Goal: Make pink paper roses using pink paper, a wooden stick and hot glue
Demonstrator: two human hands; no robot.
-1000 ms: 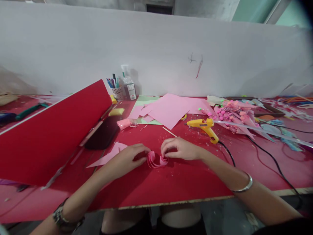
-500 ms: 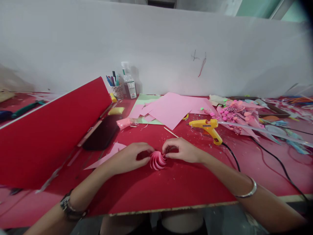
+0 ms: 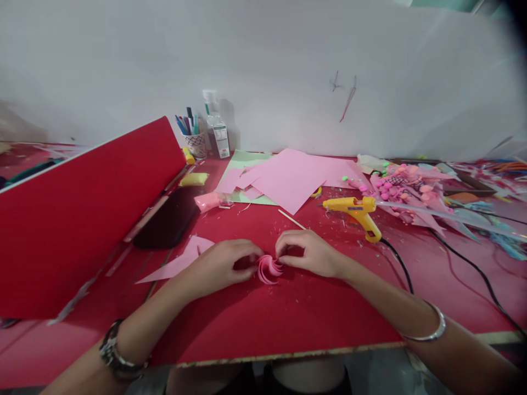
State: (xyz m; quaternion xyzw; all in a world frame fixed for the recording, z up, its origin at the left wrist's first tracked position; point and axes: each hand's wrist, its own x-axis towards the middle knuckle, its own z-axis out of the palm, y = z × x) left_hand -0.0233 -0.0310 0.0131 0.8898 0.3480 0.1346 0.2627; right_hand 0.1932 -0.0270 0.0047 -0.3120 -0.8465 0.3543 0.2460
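Observation:
A small pink paper piece cut into curved strips (image 3: 268, 271) is held just above the red tabletop, between my two hands. My left hand (image 3: 230, 260) pinches its left side with thumb and fingers. At its upper right edge, my right hand (image 3: 307, 253) closes thumb and fingertips on the strips. A thin wooden stick (image 3: 291, 219) lies on the table behind my right hand. Beside my left forearm rests a cut piece of pink paper (image 3: 187, 260).
A yellow hot glue gun (image 3: 357, 213) with a black cord lies to the right, before a heap of pink craft flowers (image 3: 405, 189). Pink sheets (image 3: 288, 178) lie at the back. A red board (image 3: 90, 219) leans on the left, near a dark phone-like slab (image 3: 167, 222).
The curved strips have bunched closer together, with a gap now between the left and right ones. Both hands keep their pinch. The camera view has shifted slightly.

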